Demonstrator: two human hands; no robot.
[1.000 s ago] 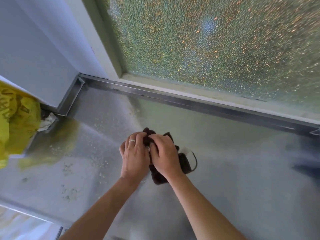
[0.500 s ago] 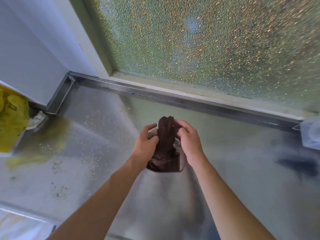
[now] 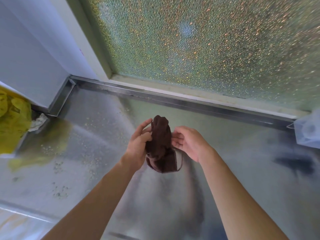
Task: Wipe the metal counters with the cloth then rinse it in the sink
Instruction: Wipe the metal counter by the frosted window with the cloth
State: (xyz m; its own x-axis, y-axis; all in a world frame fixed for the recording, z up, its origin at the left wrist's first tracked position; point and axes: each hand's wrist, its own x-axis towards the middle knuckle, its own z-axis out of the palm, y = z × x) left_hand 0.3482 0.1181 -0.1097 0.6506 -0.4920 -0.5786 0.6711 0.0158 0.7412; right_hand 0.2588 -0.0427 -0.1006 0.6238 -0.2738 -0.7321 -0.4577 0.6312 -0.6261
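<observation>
- I see a dark brown cloth (image 3: 160,144) bunched upright and lifted clear of the metal counter (image 3: 233,153), held between two bare hands above the middle of the surface.
- The left hand (image 3: 138,146) grips the cloth's left side, thumb and curled fingers wrapped against the fabric about halfway up, the index finger reaching toward the cloth's top.
- The right hand (image 3: 188,142) meets the cloth's right edge with fingertips bent inward; I cannot tell whether they pinch the fabric or merely touch it.
- A thin loop of the cloth's hem hangs free at its lower right corner, below the right hand.
- Pale crumbs and dried specks dot the counter to the left of the hands, near a yellowish stain in the back-left corner.
- A yellow bag (image 3: 12,122) sits at the far left edge, with a crumpled white scrap (image 3: 39,122) just beside it.
- A frosted, pebbled window (image 3: 207,40) rises behind the counter's raised steel back rim (image 3: 173,99).
- A translucent bluish plastic bag (image 3: 308,129) pokes in at the right edge.
</observation>
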